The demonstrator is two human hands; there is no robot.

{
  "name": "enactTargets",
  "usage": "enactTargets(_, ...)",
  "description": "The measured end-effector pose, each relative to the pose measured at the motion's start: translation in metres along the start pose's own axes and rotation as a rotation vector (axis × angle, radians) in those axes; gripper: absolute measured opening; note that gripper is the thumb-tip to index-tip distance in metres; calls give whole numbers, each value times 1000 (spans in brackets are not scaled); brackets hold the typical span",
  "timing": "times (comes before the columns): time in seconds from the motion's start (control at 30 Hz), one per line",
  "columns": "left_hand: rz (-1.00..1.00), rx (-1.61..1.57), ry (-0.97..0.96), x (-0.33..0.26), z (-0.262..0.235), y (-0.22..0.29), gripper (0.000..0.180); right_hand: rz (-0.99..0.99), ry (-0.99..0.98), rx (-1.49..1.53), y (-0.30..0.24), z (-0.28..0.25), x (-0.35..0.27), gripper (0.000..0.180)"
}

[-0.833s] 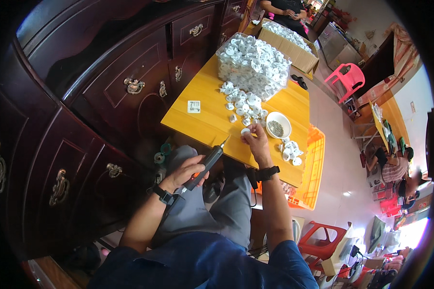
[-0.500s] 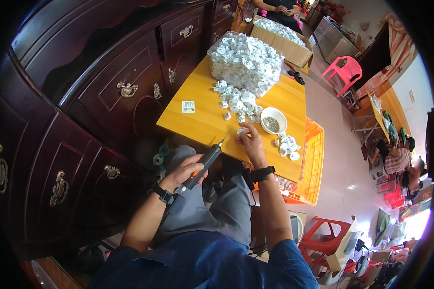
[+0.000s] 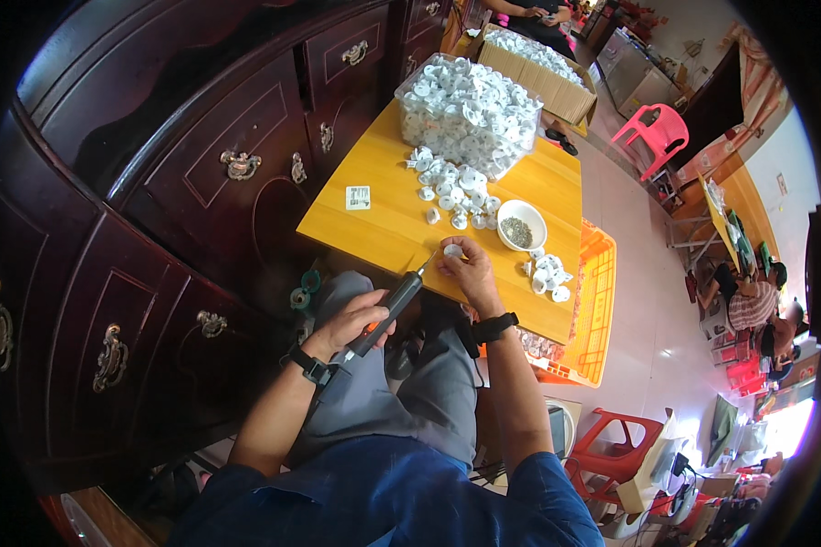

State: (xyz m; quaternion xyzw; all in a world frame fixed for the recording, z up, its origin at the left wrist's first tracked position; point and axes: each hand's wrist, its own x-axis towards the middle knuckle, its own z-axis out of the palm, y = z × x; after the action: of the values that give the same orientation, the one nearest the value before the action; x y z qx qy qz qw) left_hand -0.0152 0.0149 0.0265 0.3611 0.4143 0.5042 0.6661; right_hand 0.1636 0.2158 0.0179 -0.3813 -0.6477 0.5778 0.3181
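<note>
My left hand (image 3: 358, 323) is closed round a black electric screwdriver (image 3: 394, 301), whose thin bit points up toward the table's near edge. Between the fingers of my right hand (image 3: 470, 272) is a small white plastic part (image 3: 452, 251), held close to the bit's tip. Whether bit and part touch I cannot tell. Beyond my right hand stands a white bowl (image 3: 537, 221) holding many small metal screws (image 3: 516, 232). A loose pile of white plastic parts (image 3: 456, 190) lies left of the bowl, and a smaller group of white parts (image 3: 548, 275) lies to its right.
A clear bin (image 3: 470, 118) heaped with white parts stands on the yellow table (image 3: 356, 242), with a small printed card (image 3: 358, 198) at left. Behind is a full cardboard box (image 3: 543, 87). An orange crate (image 3: 596, 310) sits at right; dark drawers (image 3: 237, 164) line the left.
My right hand has turned and raised the white part slightly at the screwdriver's tip. The left hand with the screwdriver has hardly moved.
</note>
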Motion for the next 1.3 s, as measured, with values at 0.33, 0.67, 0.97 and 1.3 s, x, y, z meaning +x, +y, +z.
enactTargets(0.33, -19, 30, -19, 3, -2, -3, 28, 43, -88, 143, 1, 2, -3, 18)
enactTargets(0.67, -38, 39, -15, 6, -1, -6, 30, 12, -45, 121, 6, 5, -6, 18)
enactTargets(0.97, -32, 65, -12, 7, 0, -5, 30, -37, -53, 54, 7, 5, -7, 16)
enactTargets(1.3, -45, 58, -1, 6, 0, -4, 30, -48, -38, 35, 10, 5, -7, 16)
